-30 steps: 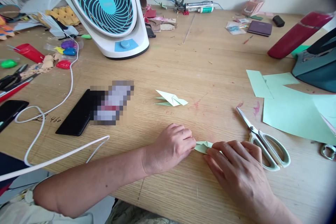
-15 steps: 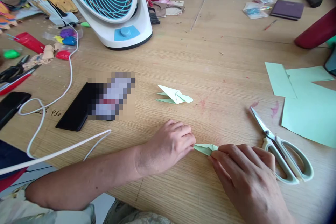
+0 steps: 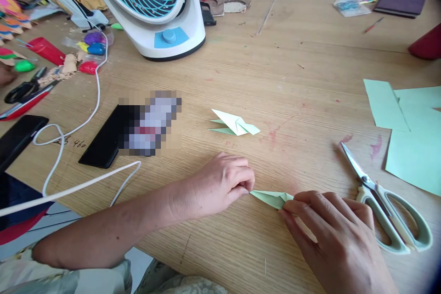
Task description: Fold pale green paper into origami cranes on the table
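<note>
Between my two hands lies a narrow piece of folded green paper [image 3: 270, 198], low over the wooden table. My left hand [image 3: 229, 183] is closed, its thumb and fingers pinching the paper's pointed left tip. The other end is gripped between the thumb and fingers of my right hand [image 3: 330, 225], which hide that end. Farther from me rests a second folded green paper figure [image 3: 236, 124], with pointed flaps to the left and a short tip to the right; neither hand touches it.
Scissors [image 3: 382, 197] lie just right of my right hand, blades pointing away. Green paper sheets [image 3: 413, 147] are at the right. A black phone-like slab [image 3: 103, 142], a blurred-out phone [image 3: 149, 124] and a white cable [image 3: 86, 188] lie left. A fan [image 3: 172, 18] stands behind.
The view has shifted slightly, so most things sit a little differently in frame. My left fingers have slid toward the paper's tip, and more of the folded paper shows between my hands.
</note>
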### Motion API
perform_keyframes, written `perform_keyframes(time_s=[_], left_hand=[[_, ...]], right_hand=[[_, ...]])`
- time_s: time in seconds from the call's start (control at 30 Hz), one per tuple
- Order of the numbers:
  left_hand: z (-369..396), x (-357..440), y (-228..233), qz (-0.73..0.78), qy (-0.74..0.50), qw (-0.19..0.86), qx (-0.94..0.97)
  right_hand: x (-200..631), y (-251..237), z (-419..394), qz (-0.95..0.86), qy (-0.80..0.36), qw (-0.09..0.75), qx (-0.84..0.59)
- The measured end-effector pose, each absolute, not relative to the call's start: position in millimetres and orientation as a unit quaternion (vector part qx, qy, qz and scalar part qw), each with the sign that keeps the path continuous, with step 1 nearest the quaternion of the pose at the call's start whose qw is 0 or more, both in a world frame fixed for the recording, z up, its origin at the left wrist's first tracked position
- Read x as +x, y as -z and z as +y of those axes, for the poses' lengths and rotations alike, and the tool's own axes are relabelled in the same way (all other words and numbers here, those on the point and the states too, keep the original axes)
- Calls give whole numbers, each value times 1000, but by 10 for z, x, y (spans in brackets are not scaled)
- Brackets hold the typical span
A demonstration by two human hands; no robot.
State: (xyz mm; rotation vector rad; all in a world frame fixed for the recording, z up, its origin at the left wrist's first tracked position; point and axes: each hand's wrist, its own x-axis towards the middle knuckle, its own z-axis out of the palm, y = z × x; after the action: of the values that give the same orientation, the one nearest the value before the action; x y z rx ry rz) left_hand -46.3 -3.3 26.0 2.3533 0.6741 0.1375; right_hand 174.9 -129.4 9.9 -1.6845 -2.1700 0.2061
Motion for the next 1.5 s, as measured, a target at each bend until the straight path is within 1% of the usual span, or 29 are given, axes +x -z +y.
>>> perform_keyframes(time_s=[0.1, 0.3, 0.67, 0.97, 1.13, 1.3, 1.5], left_hand=[[-36, -458, -250, 256, -62, 334, 905], [-92, -420, -176, 238, -91, 281, 925], [-158, -410, -158, 218, -85, 190, 954], [-198, -387, -142, 252, -99, 228, 935], [-220, -371, -125, 276, -123, 248, 920], [-233, -363, -102, 289, -128, 246, 916], [-256, -335, -86, 306, -124, 238, 914]], right_hand=[[1748, -102, -1294, -773, -75, 193, -600], [1742, -113, -1287, -771, -81, 191, -602], [1740, -98, -1272, -772, -62, 202, -599], [1708, -119, -1253, -770, -41, 192, -607], [1689, -164, -1223, -778, -30, 162, -607], [1643, -222, -1181, -778, -24, 127, -615], [1616, -241, -1139, -774, -30, 110, -622]])
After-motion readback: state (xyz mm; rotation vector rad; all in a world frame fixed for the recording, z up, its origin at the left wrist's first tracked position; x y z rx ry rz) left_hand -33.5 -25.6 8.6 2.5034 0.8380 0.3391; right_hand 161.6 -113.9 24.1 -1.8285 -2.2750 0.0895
